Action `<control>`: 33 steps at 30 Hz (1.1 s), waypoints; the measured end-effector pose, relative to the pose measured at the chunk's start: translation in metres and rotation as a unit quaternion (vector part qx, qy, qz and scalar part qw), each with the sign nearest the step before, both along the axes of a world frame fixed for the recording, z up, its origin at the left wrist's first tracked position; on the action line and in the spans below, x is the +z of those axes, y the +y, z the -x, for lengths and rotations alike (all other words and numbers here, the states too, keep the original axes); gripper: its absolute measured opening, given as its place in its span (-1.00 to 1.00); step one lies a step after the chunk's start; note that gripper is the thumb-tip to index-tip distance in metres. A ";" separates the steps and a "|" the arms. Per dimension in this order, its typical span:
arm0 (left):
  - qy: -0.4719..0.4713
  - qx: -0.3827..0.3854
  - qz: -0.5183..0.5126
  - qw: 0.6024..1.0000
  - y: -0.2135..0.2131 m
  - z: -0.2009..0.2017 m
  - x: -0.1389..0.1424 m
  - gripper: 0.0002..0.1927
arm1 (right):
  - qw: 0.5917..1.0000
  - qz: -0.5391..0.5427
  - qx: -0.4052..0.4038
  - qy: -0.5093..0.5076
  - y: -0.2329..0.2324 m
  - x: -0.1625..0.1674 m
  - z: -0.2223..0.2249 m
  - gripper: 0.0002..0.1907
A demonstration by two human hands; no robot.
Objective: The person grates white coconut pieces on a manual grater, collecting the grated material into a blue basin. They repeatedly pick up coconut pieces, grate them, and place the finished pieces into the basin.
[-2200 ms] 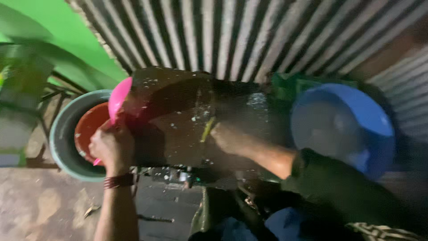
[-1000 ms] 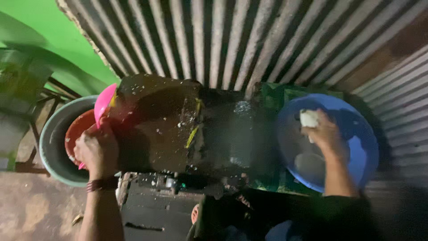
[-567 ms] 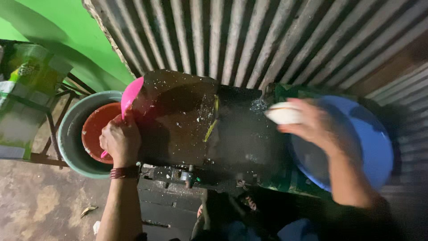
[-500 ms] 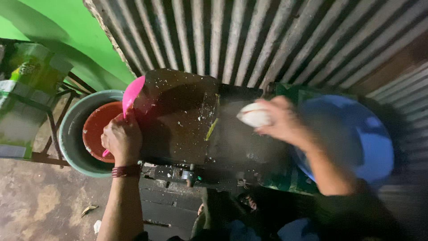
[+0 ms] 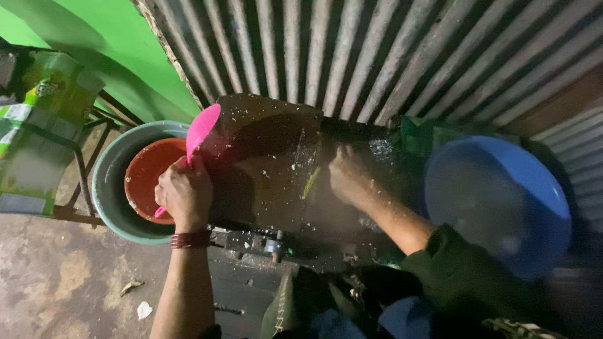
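Head view: left hand [image 5: 184, 194] grips pink scoop [image 5: 200, 133]; right hand [image 5: 347, 177] presses wet dark slab [image 5: 270, 169].

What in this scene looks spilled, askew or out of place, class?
White flecks are scattered over the dark wet slab, thickest near the right hand. A yellow-green scrap lies loose among them. The left hand holds a pink plate tilted on edge against the slab.
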State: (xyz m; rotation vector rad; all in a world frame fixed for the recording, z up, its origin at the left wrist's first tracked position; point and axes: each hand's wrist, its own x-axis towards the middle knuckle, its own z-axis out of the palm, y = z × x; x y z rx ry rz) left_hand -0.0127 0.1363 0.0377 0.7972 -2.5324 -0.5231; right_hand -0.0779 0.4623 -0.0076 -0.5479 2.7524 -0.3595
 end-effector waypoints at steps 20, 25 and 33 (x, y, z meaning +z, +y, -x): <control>0.005 -0.011 0.034 0.999 -0.002 -0.006 -0.003 -0.57 | 0.963 -0.212 0.121 -0.112 -0.004 0.013 -0.046 -0.52; 0.016 -0.004 0.004 1.000 -0.002 -0.005 -0.002 -0.56 | 0.991 -0.086 0.072 -0.071 0.003 0.040 -0.041 -0.56; -0.012 -0.002 0.029 1.000 -0.003 -0.005 -0.005 -0.55 | 0.992 -0.101 0.039 -0.060 0.005 0.020 -0.045 -0.35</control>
